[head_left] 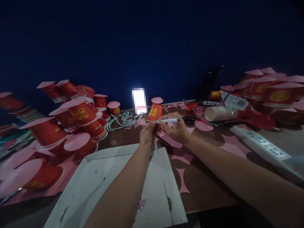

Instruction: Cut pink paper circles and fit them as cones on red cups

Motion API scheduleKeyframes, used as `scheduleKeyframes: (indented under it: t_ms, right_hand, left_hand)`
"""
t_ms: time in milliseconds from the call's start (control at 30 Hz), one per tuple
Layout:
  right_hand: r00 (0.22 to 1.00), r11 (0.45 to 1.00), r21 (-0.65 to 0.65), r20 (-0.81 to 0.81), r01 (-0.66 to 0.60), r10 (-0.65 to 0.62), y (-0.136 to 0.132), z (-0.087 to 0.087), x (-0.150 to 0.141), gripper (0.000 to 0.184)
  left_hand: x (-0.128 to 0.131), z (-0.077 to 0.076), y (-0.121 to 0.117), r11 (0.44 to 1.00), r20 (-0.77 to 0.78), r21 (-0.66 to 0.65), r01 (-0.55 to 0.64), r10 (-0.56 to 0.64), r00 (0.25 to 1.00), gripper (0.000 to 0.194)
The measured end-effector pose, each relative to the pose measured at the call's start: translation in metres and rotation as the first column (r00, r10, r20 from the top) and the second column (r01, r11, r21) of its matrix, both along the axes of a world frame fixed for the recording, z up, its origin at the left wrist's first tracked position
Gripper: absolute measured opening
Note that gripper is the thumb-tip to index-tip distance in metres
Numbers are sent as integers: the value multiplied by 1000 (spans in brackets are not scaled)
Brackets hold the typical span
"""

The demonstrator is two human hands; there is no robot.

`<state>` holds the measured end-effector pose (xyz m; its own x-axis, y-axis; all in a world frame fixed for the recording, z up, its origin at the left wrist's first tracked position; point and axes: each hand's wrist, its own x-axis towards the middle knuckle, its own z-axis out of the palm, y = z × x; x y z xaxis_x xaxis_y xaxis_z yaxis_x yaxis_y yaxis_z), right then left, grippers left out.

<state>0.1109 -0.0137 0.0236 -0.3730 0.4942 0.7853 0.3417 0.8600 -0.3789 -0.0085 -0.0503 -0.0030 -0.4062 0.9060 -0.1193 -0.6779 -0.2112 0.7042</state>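
Just behind my hands stands a red paper cup with gold characters, rim down. A pink paper disc sits on its upturned base. My right hand is closed round a slim white pen, which lies nearly level and has a dark end at the right. Beside it, at the cup's lower rim, my left hand has its fingers pinched together near the pen's left end. What those fingers hold is hidden, and I cannot tell if they touch the cup.
Red cups with pink discs crowd the left; more stand far right. A white board lies beneath my left arm. Pink paper scraps, a pale cable, stacked cups, a power strip and a bright screen surround the hands.
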Motion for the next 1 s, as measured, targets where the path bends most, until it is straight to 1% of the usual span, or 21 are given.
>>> scheduleKeyframes:
  t_ms: [100, 233, 333, 433, 533, 633, 733, 1000]
  right_hand:
    - [1000, 999, 43, -7, 24, -24, 0, -1, 0, 8]
    - [997, 993, 89, -20, 73, -71, 3, -3, 0, 8]
    - [996, 992, 92, -27, 84, -81, 5, -5, 0, 10]
    - [998, 996, 60, -18, 65, -64, 4, -4, 0, 11]
    - [1000, 1000, 15, -1, 25, -25, 1, -2, -1, 9]
    - [1000, 1000, 7, 3, 3, -3, -2, -1, -2, 8]
    - [1000, 1000, 15, -6, 6, -6, -2, -1, -2, 8]
    - [997, 993, 90, 14, 80, -81, 0, -5, -2, 9]
  left_hand:
    - [-1, -1, 1, 1000, 5, 5, 6, -6, 1000, 18]
    - [-2, -3, 0, 1000, -32, 10, 29, -28, 999, 20]
    - [-2, -4, -1, 999, -55, 3, 33, -33, 998, 21]
    - [-2, -4, -1, 1000, -64, 1, 26, -26, 998, 18]
    - [-2, -5, 0, 1000, -49, 10, 2, -1, 999, 15]
    - [-1, -6, 2, 1000, -16, 24, -16, 17, 1000, 13]
    - [-2, -6, 2, 999, -10, 24, -25, 25, 1000, 16]
    - [-1, -3, 0, 1000, -26, 16, -11, 11, 1000, 14]
